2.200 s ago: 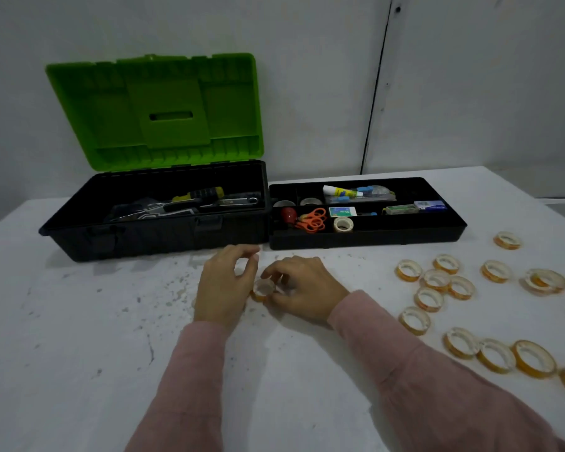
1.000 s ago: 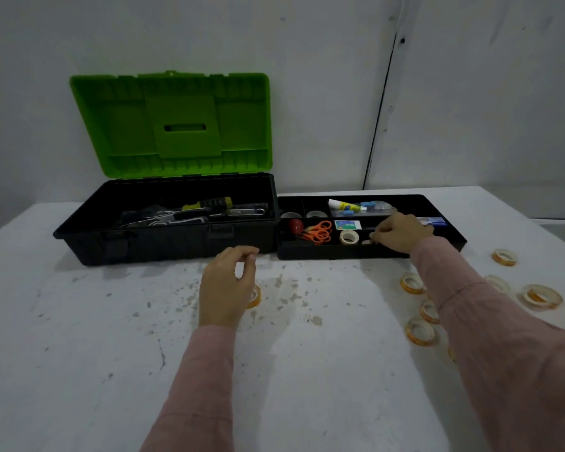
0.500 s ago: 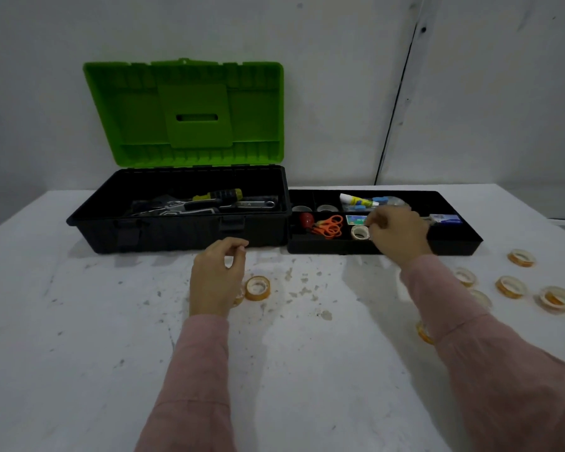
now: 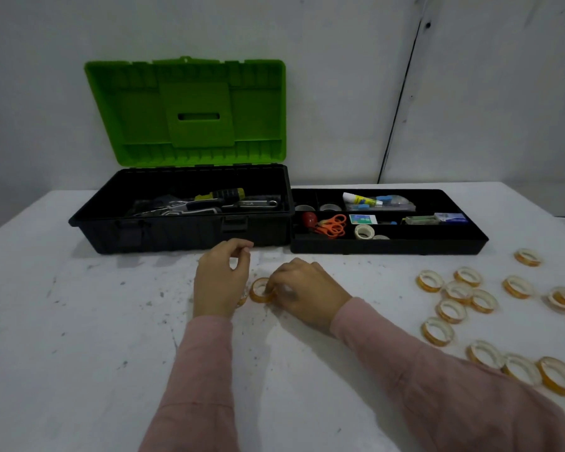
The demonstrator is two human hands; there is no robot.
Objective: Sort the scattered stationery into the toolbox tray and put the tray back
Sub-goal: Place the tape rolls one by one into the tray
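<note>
— What do the boxes hold?

— The toolbox (image 4: 183, 220) stands open at the back of the desk (image 4: 79, 337), its green lid (image 4: 190, 115) upright. Inside lie metal tools, one with a yellow-and-black handle (image 4: 221, 194). The tray (image 4: 388, 246) sits on the desk, touching the toolbox's right side. Its compartments hold orange scissors (image 4: 331, 225) with a red rounded thing (image 4: 309, 219) just beside them, a pale roll of tape (image 4: 363, 231) in a front compartment, a glue tube (image 4: 361, 199) at the back, and small packets to the right.

— And the piece being handled?

— An amber tape roll (image 4: 260, 290) stands tilted on edge on the desk, in front of the toolbox, between the two hands. Other loose rolls (image 4: 459, 291) lie scattered well off to the right.

— How are the hands set?

— The right hand (image 4: 307, 291) lies knuckles up, its fingertips curled onto the tape roll's right rim, pinching it. The left hand (image 4: 221, 282) rests on its edge just left of the roll, fingers curled, thumb and forefinger nearly meeting. A sliver of amber shows at its heel; whether that hand holds anything, I cannot tell.
</note>
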